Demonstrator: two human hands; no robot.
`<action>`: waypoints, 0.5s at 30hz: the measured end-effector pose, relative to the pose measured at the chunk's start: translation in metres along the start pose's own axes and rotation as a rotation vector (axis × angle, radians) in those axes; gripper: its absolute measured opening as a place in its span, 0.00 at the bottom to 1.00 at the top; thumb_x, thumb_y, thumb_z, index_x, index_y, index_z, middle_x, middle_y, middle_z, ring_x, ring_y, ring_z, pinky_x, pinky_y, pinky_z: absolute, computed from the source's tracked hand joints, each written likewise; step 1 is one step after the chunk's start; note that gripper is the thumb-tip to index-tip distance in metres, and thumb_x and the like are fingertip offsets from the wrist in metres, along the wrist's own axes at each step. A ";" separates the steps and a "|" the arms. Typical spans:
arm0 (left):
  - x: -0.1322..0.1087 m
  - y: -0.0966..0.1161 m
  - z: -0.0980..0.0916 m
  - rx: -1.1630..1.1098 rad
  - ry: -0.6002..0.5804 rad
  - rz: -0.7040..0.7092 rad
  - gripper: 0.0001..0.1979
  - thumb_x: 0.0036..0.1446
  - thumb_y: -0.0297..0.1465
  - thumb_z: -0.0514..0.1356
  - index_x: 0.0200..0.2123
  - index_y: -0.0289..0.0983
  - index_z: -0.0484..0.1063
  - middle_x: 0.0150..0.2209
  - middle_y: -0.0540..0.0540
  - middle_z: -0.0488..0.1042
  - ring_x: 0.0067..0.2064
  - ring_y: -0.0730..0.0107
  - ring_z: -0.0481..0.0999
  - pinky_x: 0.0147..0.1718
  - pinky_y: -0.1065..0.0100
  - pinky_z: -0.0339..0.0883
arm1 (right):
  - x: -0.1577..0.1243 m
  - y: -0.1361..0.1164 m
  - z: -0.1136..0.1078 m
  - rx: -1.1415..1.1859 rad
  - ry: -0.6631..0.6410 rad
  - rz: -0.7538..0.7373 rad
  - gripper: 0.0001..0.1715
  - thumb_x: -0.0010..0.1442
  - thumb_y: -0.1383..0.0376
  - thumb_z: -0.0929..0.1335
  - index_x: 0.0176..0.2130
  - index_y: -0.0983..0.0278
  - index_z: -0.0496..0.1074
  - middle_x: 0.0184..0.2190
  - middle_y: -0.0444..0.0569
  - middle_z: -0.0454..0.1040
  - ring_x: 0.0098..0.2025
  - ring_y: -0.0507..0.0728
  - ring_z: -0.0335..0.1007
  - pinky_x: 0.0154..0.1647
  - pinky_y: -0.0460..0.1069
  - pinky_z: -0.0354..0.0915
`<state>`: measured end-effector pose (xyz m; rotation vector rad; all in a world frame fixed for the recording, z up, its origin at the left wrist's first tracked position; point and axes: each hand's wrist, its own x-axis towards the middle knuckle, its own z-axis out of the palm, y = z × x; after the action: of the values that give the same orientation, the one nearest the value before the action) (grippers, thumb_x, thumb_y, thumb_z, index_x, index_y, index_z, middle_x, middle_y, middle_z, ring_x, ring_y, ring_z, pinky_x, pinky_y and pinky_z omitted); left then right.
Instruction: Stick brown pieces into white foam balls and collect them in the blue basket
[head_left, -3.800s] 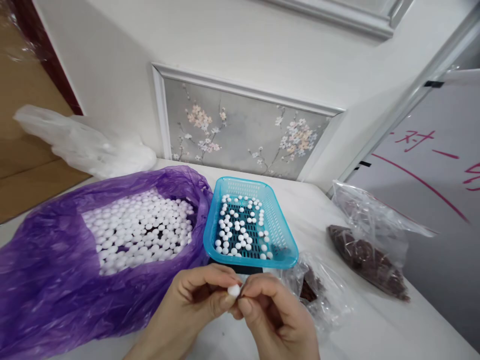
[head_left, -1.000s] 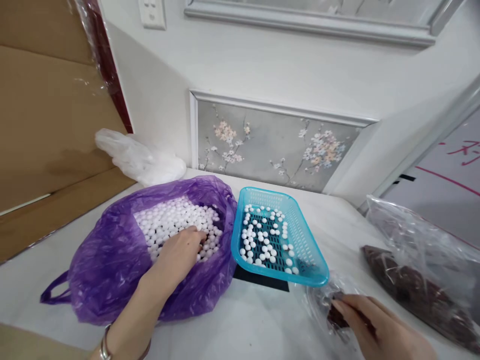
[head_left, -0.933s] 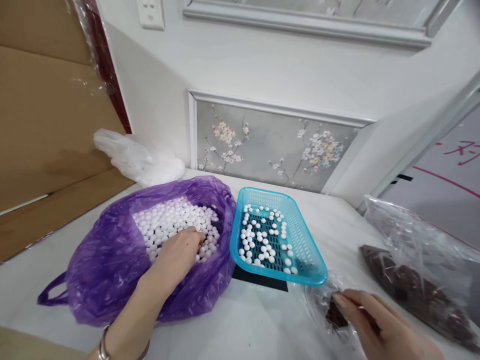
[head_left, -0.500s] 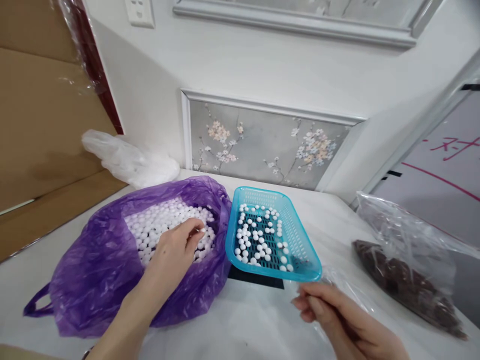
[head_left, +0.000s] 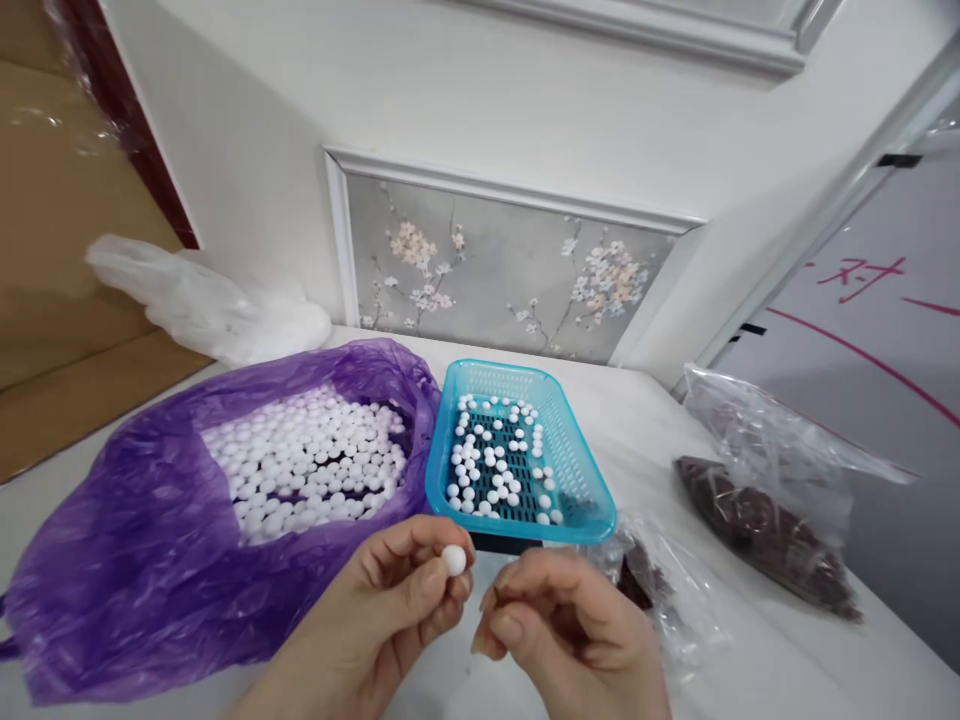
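Between the thumb and index finger of my left hand (head_left: 397,605) is a small white ball (head_left: 454,560). My right hand (head_left: 574,630) is beside it, thumb and fingertips pinched together; whatever they hold, if anything, is too small to make out. Just beyond both hands stands a blue plastic basket (head_left: 592,470) with slotted sides, loose white balls scattered over its bottom. To its left lies an open purple plastic bag (head_left: 150,540) full of similar white balls (head_left: 300,455). Partly hidden behind my right hand is a clear bag (head_left: 675,600) with something dark brown inside.
A larger clear bag of dark brown material (head_left: 765,520) lies at the right, near a whiteboard (head_left: 862,350) with red writing. A crumpled white plastic bag (head_left: 217,310) rests at the back left by cardboard (head_left: 67,260). The wall (head_left: 465,110) bounds the white tabletop behind.
My left hand has left the purple bag with a white ball and come right and nearer. My right hand has shifted left, beside it. The view has shifted slightly.
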<state>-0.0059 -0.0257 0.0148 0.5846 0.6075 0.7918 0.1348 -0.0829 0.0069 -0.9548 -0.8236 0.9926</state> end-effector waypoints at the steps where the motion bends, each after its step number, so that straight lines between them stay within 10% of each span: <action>1: 0.001 -0.002 0.000 0.005 -0.019 0.002 0.04 0.49 0.27 0.70 0.31 0.35 0.80 0.29 0.50 0.75 0.30 0.80 0.74 0.34 0.78 0.71 | 0.000 0.001 0.000 -0.020 0.003 0.004 0.08 0.46 0.60 0.78 0.27 0.59 0.79 0.20 0.41 0.78 0.21 0.50 0.75 0.24 0.42 0.69; 15: 0.010 -0.013 -0.002 0.084 -0.123 0.063 0.03 0.50 0.30 0.69 0.29 0.37 0.80 0.22 0.51 0.73 0.25 0.76 0.71 0.29 0.73 0.63 | -0.006 0.011 0.006 -0.126 0.063 -0.088 0.03 0.51 0.67 0.75 0.29 0.58 0.79 0.21 0.40 0.79 0.22 0.49 0.75 0.25 0.40 0.70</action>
<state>0.0043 -0.0249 0.0015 0.7269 0.5128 0.7855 0.1243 -0.0847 -0.0016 -1.0431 -0.8752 0.8382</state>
